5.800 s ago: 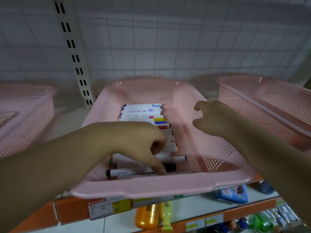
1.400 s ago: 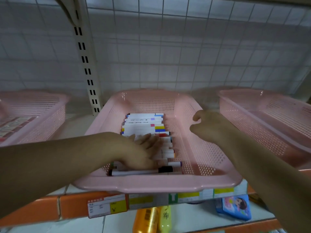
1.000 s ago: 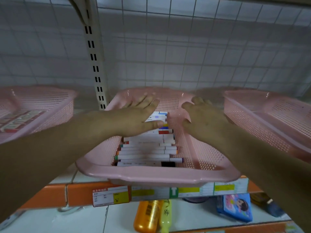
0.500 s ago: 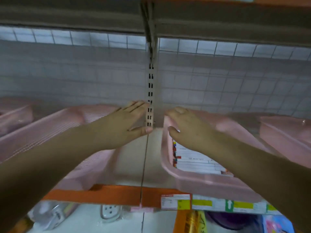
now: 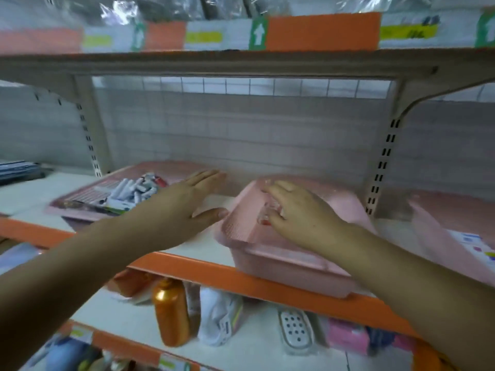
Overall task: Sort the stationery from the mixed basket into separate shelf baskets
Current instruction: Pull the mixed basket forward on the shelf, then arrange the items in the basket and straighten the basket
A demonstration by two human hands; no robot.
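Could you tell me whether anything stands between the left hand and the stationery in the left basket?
Nothing visible does. The left hand hovers open by the right end of the left basket, and the stationery lies uncovered in it, to the hand's left.

Left hand (image 5: 184,207) spread above shelf (image 5: 207,246), right hand (image 5: 297,212) over pink basket (image 5: 281,257)

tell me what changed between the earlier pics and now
Both hands moved left, away from the marker basket. The left hand stopped tidying inside it and hovers open beside the mixed basket. The right hand now lies over the middle basket; blur hides any grip. The baskets stayed on the shelf.
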